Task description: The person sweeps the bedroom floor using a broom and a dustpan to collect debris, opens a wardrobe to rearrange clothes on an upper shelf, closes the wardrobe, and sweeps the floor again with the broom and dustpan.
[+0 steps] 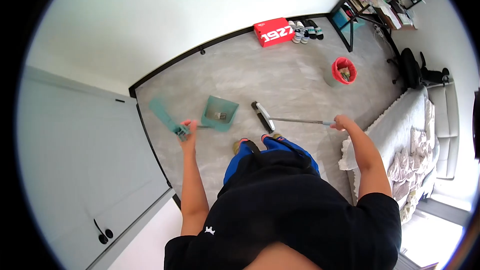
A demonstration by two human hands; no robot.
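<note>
My left hand (188, 139) is closed around the handle of a teal dustpan (232, 108). Beside those fingers a long teal piece (162, 113) sticks out to the upper left, blurred, and I cannot tell how it joins the handle. Something small and pale lies in the dustpan's tray. With its fingers wrapped round the end of the pole, my right hand (341, 122) grips a broom (296, 120). The broom's white and dark head (262, 117) is low over the floor, in front of my feet and to the right of the dustpan.
On the grey floor (280, 77) stands a bin (336, 77) lined with a red bag. A red shoebox (273, 32) and several shoes (306, 31) sit along the wall. A bed (385, 120) is at the right, a grey door (85, 155) at the left, and a desk (345, 25) at the back.
</note>
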